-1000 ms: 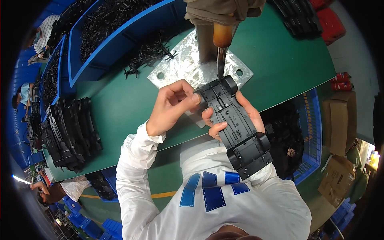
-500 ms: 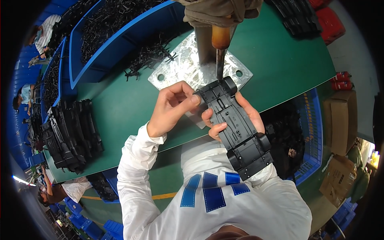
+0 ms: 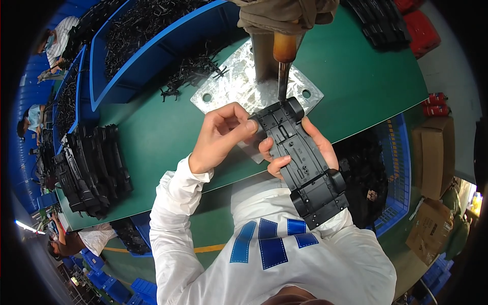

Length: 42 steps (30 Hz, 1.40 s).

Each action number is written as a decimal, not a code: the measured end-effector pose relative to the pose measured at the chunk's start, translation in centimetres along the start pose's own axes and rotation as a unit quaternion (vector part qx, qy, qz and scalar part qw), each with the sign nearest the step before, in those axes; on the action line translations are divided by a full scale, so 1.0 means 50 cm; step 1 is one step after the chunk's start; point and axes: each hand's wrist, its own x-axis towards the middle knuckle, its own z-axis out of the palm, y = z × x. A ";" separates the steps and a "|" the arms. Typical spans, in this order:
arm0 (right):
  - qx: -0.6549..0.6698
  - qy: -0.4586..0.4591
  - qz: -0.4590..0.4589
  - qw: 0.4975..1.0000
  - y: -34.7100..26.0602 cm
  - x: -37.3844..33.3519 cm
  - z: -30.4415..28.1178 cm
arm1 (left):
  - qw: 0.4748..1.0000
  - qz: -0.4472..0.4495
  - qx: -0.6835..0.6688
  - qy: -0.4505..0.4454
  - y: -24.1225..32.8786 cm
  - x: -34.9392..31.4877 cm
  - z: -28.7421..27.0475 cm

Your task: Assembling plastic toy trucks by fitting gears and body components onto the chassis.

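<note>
A black plastic toy car chassis (image 3: 300,152) is held tilted over the front of the green table, its far end under a fixed upright iron. That soldering-type iron (image 3: 284,53) has an amber handle and a metal tip, which comes down at the chassis's far end; whether it touches cannot be told. My right hand (image 3: 321,145) grips the chassis from beneath, fingertips curling round both sides. Thumb and finger of my left hand (image 3: 218,134) are pinched together at the far left corner of the chassis. Anything small between them is hidden.
Under the iron lies a shiny metal plate (image 3: 229,84). Small black parts (image 3: 190,71) are heaped beside a blue bin (image 3: 152,43). Stacked black chassis parts (image 3: 94,170) stand at left, more (image 3: 378,23) at far right. A blue crate (image 3: 400,168) holds dark parts near my right side.
The whole picture has shifted very slightly to the right. Both hands and the chassis keep nearly the same pose under the iron.
</note>
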 end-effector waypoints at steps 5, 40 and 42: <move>-0.005 -0.001 0.000 1.000 0.001 -0.001 0.000 | 1.000 0.004 0.004 -0.005 -0.001 0.000 -0.002; -0.023 -0.012 -0.001 1.000 -0.004 -0.002 -0.001 | 1.000 -0.006 0.004 -0.001 0.004 -0.001 0.000; -0.020 -0.012 -0.001 1.000 -0.004 -0.001 -0.001 | 1.000 -0.007 0.008 -0.002 0.003 -0.001 -0.001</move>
